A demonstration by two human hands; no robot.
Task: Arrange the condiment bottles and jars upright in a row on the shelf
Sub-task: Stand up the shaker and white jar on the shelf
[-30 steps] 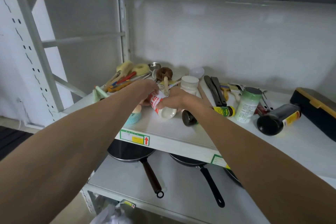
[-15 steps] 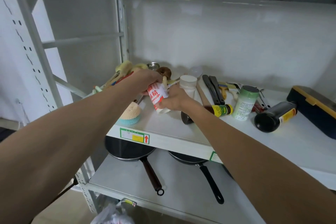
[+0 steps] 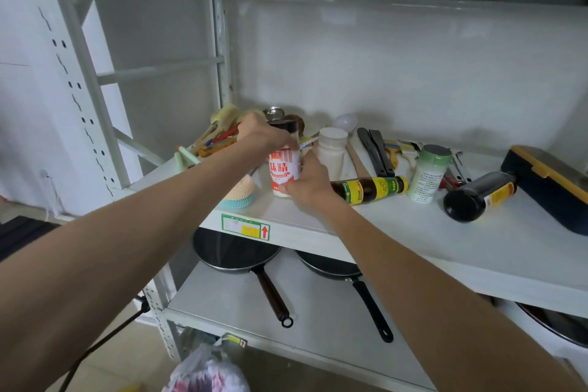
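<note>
A white jar with a red label stands upright on the white shelf. My left hand grips its top and my right hand wraps its lower side. Right behind it stands a plain white bottle. A brown bottle with a yellow-green label lies on its side to the right of my right hand. A green-capped white bottle stands upright further right. A large dark bottle lies on its side beyond that.
Brushes and utensils are piled at the shelf's back left, a teal scrubber near the front edge. Spatulas and tools lie behind the bottles. A dark box with a yellow rim sits at the right. Frying pans rest on the lower shelf.
The red-labelled jar went from tilted on its side to upright, both hands turning it. The camera view shifted slightly.
</note>
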